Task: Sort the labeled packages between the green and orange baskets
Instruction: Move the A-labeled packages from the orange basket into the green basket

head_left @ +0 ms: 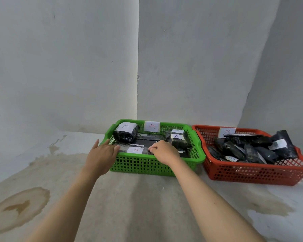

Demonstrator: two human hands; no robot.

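A flat black package (135,148) with a white "A" label is being pinched at its right end by the curled fingers of the right hand (162,151), inside the green basket (147,165) against its near wall. The package's left end is being touched by the left hand (101,154), fingers straight and spread, palm lying over the basket's near-left rim. Only the head view is being given. Two more wrapped black packages are sitting in the green basket: one at the back-left corner (126,132), one at the right side (177,138), both bearing "A" labels. A white "A" tag (152,126) is being shown on the green basket's back wall. The orange basket (252,173) is standing just beside the green one, on its right, rims nearly touching. It is being filled by a heap of black packages (248,147), some with white labels, and a "B" tag (226,132) is fixed on its back wall. Both baskets are resting on a stained concrete floor (129,198) near a grey wall corner (137,75).
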